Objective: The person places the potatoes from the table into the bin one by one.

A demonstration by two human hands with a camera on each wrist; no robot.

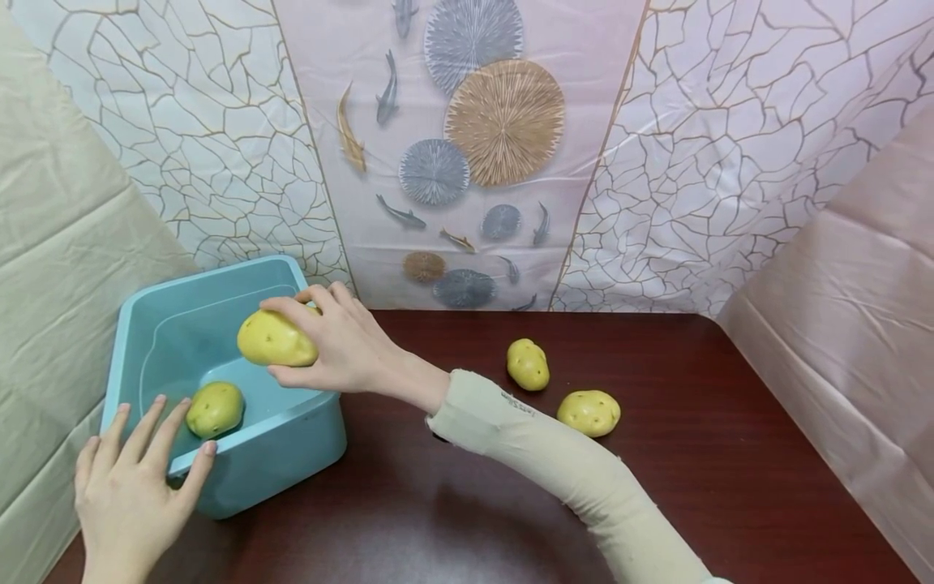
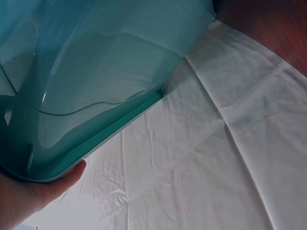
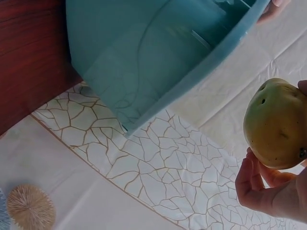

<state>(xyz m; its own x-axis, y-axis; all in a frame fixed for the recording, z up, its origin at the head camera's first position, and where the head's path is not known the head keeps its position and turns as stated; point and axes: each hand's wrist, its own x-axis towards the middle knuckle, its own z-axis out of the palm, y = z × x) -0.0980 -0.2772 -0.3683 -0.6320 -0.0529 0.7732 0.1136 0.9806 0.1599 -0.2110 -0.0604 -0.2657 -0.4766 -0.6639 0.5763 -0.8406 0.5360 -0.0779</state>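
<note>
Over the light blue plastic bin (image 1: 280, 466), the right hand (image 1: 346, 345) grips a yellow potato (image 1: 273, 339) between thumb and fingers. The right wrist view shows this potato (image 3: 276, 124) with fingertips (image 3: 247, 175) against its side. Another potato (image 1: 215, 410) lies inside the bin, near the front left. The left hand (image 1: 134, 495) is spread at the bin's near-left rim, its thumb lying at the edge. In the left wrist view, only part of that hand (image 2: 33, 201) shows beside the rim.
Two more potatoes, one farther back (image 1: 528, 365) and one nearer (image 1: 588, 414), lie on the dark red-brown table (image 1: 438, 495), right of the bin. A patterned cloth (image 1: 620, 203) hangs behind. Plain pale cloth (image 1: 861, 308) flanks the table.
</note>
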